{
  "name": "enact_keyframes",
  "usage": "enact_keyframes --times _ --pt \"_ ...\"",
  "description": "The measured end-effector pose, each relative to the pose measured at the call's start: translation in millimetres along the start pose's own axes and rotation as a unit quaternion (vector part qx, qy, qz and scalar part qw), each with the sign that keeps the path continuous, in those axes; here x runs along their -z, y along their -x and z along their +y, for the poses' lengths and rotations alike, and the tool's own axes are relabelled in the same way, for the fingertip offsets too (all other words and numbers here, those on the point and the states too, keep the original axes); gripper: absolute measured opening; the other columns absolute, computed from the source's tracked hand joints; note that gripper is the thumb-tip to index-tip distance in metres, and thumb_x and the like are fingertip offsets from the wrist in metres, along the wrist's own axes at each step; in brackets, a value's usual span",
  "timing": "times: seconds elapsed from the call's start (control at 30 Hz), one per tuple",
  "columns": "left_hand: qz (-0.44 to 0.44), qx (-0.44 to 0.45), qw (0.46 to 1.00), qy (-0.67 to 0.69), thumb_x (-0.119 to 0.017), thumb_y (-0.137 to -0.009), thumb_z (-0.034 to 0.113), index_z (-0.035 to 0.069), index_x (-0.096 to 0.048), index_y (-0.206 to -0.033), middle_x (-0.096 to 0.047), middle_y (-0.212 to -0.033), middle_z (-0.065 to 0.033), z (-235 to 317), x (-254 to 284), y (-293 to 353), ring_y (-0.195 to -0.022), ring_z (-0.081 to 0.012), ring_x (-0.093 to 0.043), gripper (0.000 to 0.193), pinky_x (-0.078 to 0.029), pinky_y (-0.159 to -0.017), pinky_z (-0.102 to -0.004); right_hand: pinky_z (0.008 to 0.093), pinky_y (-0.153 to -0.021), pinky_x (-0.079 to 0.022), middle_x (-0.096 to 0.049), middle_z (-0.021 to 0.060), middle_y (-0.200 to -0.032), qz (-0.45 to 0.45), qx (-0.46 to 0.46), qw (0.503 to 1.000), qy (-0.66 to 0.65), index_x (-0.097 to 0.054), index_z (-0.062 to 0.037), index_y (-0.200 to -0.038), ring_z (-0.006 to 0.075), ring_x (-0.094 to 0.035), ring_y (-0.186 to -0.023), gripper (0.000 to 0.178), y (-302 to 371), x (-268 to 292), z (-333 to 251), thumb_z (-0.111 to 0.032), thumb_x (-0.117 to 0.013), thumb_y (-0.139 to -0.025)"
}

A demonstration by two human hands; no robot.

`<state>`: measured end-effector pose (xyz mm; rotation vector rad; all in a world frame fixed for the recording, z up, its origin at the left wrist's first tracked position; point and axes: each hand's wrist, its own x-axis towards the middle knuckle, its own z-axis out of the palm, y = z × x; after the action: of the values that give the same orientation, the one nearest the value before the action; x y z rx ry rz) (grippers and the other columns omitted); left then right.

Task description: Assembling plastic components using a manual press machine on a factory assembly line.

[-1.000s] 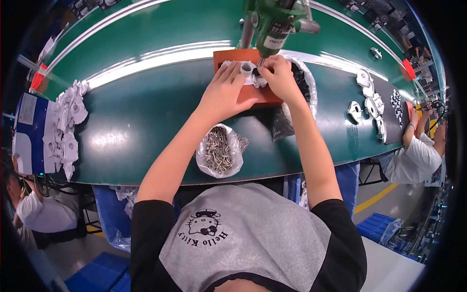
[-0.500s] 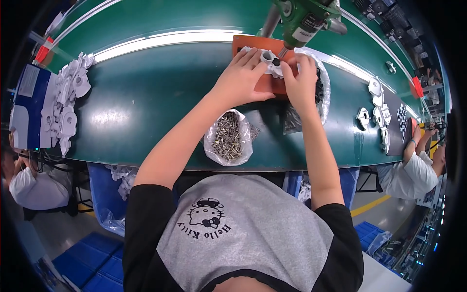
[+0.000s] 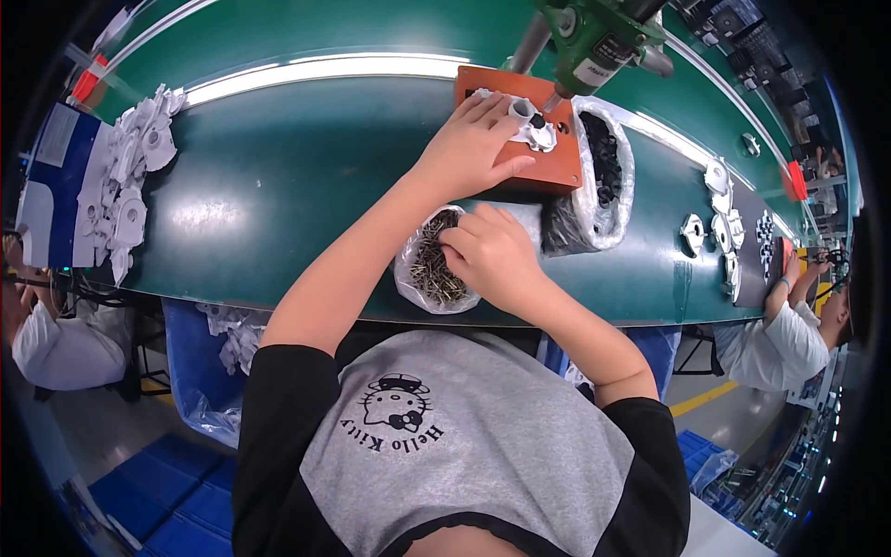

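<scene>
My left hand lies over the left part of a white plastic part, its fingers stretched out and its thumb spread apart. The part has a round collar and a small black piece in it, and rests on an orange fixture block. Right above it hangs the tip of a green drill-press-like machine. My right hand is at a clear plastic bag of metal screws, fingers curled together and fingertips among the screws. Whatever is between those fingertips is hidden.
An open bag of black pieces stands right of the block. White plastic parts are heaped at far left and grouped at right. Blue bins stand below the table's front edge. Other people work at both sides.
My right hand has left the white plastic part and come down to the bag of screws. My left hand stays on the part. The bag of black pieces is now uncovered to view.
</scene>
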<state>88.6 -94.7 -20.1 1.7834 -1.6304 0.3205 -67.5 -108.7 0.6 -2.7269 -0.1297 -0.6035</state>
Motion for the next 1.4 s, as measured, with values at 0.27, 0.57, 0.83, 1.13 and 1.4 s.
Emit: enact_keyframes --times 0.27,0.57,0.83,1.13,1.4 --pt "0.011 -0.005 1.0 0.004 -0.063 -0.083 0.043 0.001 -0.055 -0.111 -0.051 -0.128 -0.0254 -2 -1 2 -0.123 -0.04 -0.045 0.051 -0.03 -0.109 -0.0471 0.0339 -0.067 -0.042 -0.055 0.0025 -0.073 -0.038 0.01 0.999 0.024 -0.067 -0.0075 -0.078 0.0206 -0.053 -0.073 0.013 1 2 -2 -0.013 -0.07 -0.066" --pt "0.0 0.003 1.0 0.01 -0.067 -0.081 0.042 0.001 -0.057 -0.105 -0.048 -0.133 -0.0233 -1 0 1 -0.124 -0.041 -0.042 0.048 -0.031 -0.108 -0.0461 0.0339 -0.063 -0.042 -0.057 0.0014 -0.068 -0.034 0.03 0.997 0.058 -0.065 -0.0086 -0.071 0.0201 -0.054 -0.071 0.009 2 -7 -4 -0.013 -0.069 -0.066" --pt "0.009 -0.005 1.0 -0.01 -0.065 -0.081 0.042 0.001 -0.055 -0.11 -0.051 -0.128 -0.0259 -1 -1 2 -0.123 -0.0403 -0.046 0.051 -0.03 -0.108 -0.0467 0.0358 -0.063 -0.044 -0.057 0.0034 -0.066 -0.032 0.018 0.999 0.025 -0.065 -0.007 -0.07 0.0219 -0.056 -0.069 0.007 1 -4 -1 -0.012 -0.068 -0.066" --pt "-0.001 0.016 1.0 -0.006 -0.067 -0.08 0.04 0.002 -0.058 -0.107 -0.048 -0.133 -0.0233 -4 -1 5 -0.125 -0.0399 -0.042 0.047 -0.029 -0.11 -0.0458 0.0224 -0.052 -0.042 -0.061 0.0003 -0.065 -0.068 -0.255 0.935 -0.235 -0.068 0.0025 -0.082 0.0041 -0.05 -0.058 0.011 -28 71 49 -0.008 -0.064 -0.081" --pt "-0.001 0.01 1.0 0.006 -0.067 -0.081 0.04 0.002 -0.058 -0.107 -0.05 -0.13 -0.0238 -1 0 2 -0.125 -0.0385 -0.044 0.047 -0.029 -0.11 -0.046 0.0228 -0.06 -0.039 -0.061 0.0031 -0.074 -0.005 -0.36 0.902 -0.239 -0.066 0.0051 -0.087 0.0084 -0.05 -0.065 0.02 -49 80 147 -0.014 -0.065 -0.08"
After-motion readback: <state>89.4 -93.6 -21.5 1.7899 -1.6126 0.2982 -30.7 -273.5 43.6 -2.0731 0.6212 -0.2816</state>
